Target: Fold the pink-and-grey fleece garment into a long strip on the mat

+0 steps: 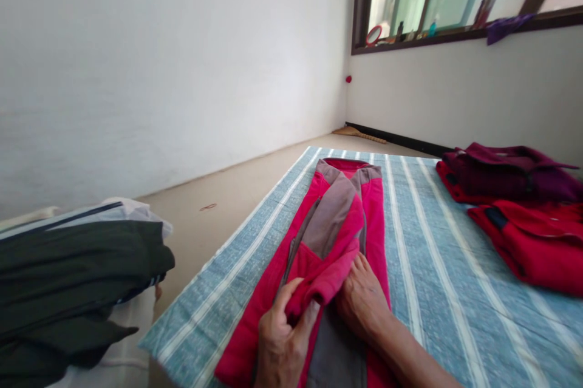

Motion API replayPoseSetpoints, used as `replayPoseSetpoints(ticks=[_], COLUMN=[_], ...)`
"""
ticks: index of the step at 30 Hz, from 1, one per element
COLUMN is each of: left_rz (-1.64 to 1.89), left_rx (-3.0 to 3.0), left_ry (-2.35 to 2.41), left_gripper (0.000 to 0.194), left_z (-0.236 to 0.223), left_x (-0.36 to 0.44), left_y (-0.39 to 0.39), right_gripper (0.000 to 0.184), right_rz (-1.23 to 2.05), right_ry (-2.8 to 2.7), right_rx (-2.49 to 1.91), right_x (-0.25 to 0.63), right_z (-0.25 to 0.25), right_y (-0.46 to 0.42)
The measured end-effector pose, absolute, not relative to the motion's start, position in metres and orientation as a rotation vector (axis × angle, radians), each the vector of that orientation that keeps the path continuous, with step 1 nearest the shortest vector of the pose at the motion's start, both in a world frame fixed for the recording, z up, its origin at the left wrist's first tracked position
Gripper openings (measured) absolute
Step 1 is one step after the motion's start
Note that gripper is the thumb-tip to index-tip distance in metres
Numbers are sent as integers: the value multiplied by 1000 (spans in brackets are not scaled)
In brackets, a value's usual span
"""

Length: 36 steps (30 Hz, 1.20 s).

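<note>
Gripping the folded sleeve (319,275) of a pink-and-grey fleece jacket (330,221), left hand (282,339) curled shut, right hand (362,300) open against it.

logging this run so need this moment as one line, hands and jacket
left hand: gripping folded sleeve | right hand: touching folded sleeve | pink-grey fleece jacket on striped blue mat

Matt pink fleece jacket (330,224) (slightly fuzzy) on a rough woven striped cloth (437,266).
</note>
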State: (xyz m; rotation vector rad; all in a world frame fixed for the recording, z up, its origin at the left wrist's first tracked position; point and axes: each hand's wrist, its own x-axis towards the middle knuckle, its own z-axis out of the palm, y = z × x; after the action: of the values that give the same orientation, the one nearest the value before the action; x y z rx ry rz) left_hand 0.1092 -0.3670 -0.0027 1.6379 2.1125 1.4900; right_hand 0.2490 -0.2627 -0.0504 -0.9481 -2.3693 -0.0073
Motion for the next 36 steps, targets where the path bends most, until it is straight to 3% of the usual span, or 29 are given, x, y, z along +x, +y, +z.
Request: replayPoseSetpoints(ticks=[4,12,20,27,36], left_rz=[1500,1404,1414,1399,1365], left_rx=[1372,1355,1380,1436,1596], left_ry=[2152,2165,2229,2239,2205], left_gripper=[48,55,58,58,55], left_z=[-1,-4,-1,5,8], left_x=[106,102,102,107,111], left_y=[-365,-362,-360,-359,-359], right_gripper=[40,30,23,26,24], right_rz=[65,255,879,849,776], right_ry=[-2400,-2314,-1551,-1201,-1410], right_rx=[-1054,-1028,-970,-1157,-1138], right_x=[246,244,262,298,295], right_z=[-36,-31,-15,-40,-46], right_y=[-265,-263,-233,-189,-192])
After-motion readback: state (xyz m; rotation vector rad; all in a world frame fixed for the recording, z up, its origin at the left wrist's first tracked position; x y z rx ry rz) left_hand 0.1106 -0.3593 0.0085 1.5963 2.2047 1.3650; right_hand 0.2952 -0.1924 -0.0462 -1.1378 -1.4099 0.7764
